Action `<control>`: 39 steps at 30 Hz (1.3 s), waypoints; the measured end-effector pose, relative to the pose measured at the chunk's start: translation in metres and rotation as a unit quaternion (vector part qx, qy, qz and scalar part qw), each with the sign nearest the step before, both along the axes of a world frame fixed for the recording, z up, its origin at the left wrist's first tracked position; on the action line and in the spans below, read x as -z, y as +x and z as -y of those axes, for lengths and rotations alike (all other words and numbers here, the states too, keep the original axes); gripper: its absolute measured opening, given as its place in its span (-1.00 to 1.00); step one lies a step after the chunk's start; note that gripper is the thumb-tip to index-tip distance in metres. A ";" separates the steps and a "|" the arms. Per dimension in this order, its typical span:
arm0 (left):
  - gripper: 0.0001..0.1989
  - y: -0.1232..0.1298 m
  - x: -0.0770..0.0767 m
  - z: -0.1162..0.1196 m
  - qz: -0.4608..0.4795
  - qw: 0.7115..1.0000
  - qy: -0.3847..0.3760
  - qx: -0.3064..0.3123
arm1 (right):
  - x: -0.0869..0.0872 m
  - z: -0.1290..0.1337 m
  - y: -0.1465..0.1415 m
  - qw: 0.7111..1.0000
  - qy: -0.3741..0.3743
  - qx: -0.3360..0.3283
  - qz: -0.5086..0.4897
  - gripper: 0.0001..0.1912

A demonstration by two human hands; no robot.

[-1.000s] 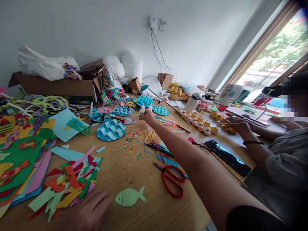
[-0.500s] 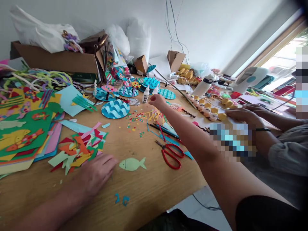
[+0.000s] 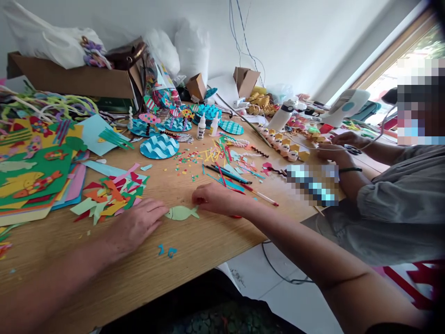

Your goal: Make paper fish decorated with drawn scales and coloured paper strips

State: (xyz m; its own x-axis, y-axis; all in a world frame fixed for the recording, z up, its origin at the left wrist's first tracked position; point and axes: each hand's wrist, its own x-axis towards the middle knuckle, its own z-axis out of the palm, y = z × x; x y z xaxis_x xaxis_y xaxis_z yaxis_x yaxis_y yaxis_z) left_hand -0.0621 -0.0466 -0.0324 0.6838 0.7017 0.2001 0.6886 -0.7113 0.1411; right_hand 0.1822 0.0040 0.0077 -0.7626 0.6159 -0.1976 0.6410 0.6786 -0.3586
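Note:
A pale green paper fish (image 3: 181,213) lies flat on the wooden table, with a drawn line behind its head. My left hand (image 3: 141,223) rests on the tabletop, fingers stretched out and fingertips at the fish's head. Just above the tail is my right hand (image 3: 217,198), its fingers curled into a pinch; whatever may be between them is hidden. Red-handled scissors (image 3: 237,216) lie mostly covered by my right hand and wrist. Two small blue paper scraps (image 3: 167,251) are in front of the fish. Behind my left hand sits a pile of coloured paper offcuts (image 3: 111,195).
Two glue bottles (image 3: 201,127) stand beyond the fish, near blue wave-patterned discs (image 3: 159,146). Pencils (image 3: 227,174) and tiny paper bits (image 3: 189,160) lie between. Coloured sheets (image 3: 38,185) are stacked at left. A co-worker's hands (image 3: 335,150) work at the right.
My right hand has come back from beside the glue bottles to the fish's tail, now covering most of the scissors. My left hand stays by the fish's head. The view has shifted slightly.

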 end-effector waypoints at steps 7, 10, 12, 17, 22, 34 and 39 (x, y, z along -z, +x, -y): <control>-0.60 -0.002 0.008 0.008 -0.019 0.999 0.047 0.013 | -0.001 0.003 -0.005 0.998 0.024 0.006 0.055 -0.81; -0.62 -0.003 0.006 0.011 -0.026 0.997 0.063 0.025 | 0.000 0.003 -0.007 0.997 0.017 0.011 0.072 -0.80; -0.62 -0.002 0.004 0.013 -0.029 0.996 0.080 0.038 | -0.001 0.004 -0.008 0.997 0.016 0.013 0.079 -0.80; -0.60 -0.002 0.001 0.018 -0.041 0.993 0.106 0.042 | -0.005 0.007 -0.010 0.995 0.021 0.022 0.094 -0.82; -0.64 -0.001 -0.001 0.022 -0.039 0.995 0.091 0.035 | -0.002 -0.002 -0.012 0.996 0.020 0.012 0.085 -0.81; -0.65 0.001 0.003 0.025 0.011 0.997 0.079 0.015 | -0.010 -0.031 -0.029 0.986 0.075 -0.043 0.142 -0.72; -0.64 0.005 -0.004 0.015 0.023 0.995 0.088 0.035 | -0.008 -0.043 -0.020 0.988 0.117 0.011 0.103 -0.72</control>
